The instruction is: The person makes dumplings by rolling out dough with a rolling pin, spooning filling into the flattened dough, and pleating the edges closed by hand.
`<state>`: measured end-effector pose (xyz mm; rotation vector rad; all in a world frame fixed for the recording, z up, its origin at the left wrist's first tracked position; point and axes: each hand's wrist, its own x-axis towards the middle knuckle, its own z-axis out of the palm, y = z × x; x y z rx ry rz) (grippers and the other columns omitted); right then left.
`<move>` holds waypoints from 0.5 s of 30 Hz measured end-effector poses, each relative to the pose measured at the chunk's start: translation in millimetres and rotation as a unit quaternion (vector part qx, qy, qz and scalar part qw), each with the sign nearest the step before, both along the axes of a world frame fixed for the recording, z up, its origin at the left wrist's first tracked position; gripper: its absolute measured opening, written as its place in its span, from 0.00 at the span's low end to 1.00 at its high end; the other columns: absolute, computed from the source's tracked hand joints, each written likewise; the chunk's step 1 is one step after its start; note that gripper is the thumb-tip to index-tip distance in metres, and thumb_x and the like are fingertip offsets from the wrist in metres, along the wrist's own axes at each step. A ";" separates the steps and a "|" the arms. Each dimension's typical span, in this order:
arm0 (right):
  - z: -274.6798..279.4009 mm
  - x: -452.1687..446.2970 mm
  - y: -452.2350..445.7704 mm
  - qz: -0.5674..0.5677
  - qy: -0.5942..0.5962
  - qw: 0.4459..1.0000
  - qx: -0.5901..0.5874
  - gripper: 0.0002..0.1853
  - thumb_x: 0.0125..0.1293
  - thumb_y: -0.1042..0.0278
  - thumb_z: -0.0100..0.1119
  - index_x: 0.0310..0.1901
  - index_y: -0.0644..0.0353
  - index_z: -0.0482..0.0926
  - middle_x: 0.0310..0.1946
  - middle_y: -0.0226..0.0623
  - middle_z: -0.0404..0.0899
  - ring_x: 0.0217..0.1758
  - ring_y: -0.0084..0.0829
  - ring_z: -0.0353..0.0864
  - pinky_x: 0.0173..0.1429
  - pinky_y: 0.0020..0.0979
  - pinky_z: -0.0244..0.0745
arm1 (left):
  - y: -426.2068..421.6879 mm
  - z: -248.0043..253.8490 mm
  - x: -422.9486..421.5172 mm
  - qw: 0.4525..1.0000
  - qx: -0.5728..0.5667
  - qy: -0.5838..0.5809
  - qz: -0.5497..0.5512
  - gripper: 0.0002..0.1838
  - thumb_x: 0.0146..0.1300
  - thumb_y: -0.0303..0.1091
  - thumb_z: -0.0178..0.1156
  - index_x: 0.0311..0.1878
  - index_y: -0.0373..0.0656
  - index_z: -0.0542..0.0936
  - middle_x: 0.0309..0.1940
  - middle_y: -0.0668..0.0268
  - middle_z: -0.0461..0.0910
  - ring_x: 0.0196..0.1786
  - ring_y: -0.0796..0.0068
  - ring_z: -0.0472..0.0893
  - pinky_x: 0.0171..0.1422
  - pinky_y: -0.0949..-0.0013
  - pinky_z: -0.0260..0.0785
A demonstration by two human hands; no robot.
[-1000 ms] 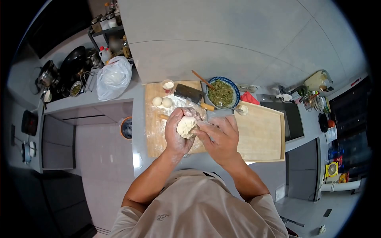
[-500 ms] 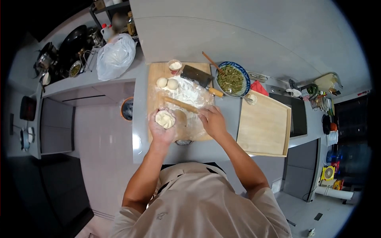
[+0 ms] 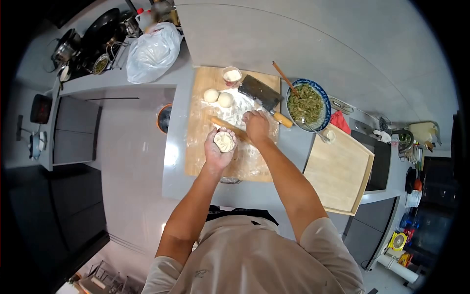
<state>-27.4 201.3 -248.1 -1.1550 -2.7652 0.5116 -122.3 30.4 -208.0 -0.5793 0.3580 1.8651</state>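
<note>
My left hand [image 3: 219, 153] cradles a pleated bun [image 3: 224, 141] of pale dough, its folds gathered on top. Over the floured wooden board [image 3: 196, 157] my right hand [image 3: 256, 126] is closed, fingers curled down at the white flour [image 3: 238, 109]; whatever they hold is hidden. Between the hands lies a rolling pin [image 3: 227, 126], partly covered by them. Two round dough balls [image 3: 218, 98] sit at the board's upper left, below a small cup of flour [image 3: 231, 75]. A cleaver [image 3: 259, 92] with a wooden handle rests at the upper right.
Right of the board stands a blue-rimmed bowl [image 3: 323, 93] of green filling, with a wooden stick and a spoon in it. A wooden tray [image 3: 338, 171] holds one small bun [image 3: 330, 136] at its top corner. A white plastic bag [image 3: 154, 53] lies at the upper left.
My right hand has left the rolling pin's end and moved up to the flour near the cleaver, its fingers curling. The bun stays in my left hand. The whole view has shifted and tilted.
</note>
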 end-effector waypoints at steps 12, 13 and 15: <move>114.0 17.2 -28.9 0.015 0.182 0.983 -0.005 0.09 0.71 0.64 0.68 0.49 0.52 0.90 0.46 0.36 0.88 0.53 0.42 0.86 0.59 0.42 0.81 | -9.7 59.1 -10.6 0.998 0.049 0.037 -0.006 0.17 0.83 0.44 0.50 0.43 0.43 0.81 0.39 0.59 0.84 0.44 0.59 0.84 0.52 0.56 0.82; 134.8 24.4 -39.9 0.017 0.184 0.983 0.002 0.09 0.71 0.64 0.68 0.49 0.52 0.90 0.46 0.36 0.88 0.53 0.42 0.86 0.59 0.42 0.81 | -11.7 65.7 -10.5 0.998 0.056 0.039 -0.005 0.17 0.83 0.44 0.50 0.43 0.43 0.81 0.39 0.59 0.84 0.44 0.59 0.84 0.52 0.56 0.82; 170.7 37.8 -61.4 0.085 0.280 0.955 0.046 0.10 0.66 0.70 0.73 0.48 0.52 0.91 0.44 0.34 0.87 0.46 0.41 0.86 0.51 0.41 0.82 | -17.8 82.0 -10.0 0.992 0.054 0.118 0.001 0.17 0.84 0.44 0.49 0.44 0.43 0.80 0.39 0.58 0.84 0.43 0.58 0.84 0.50 0.54 0.80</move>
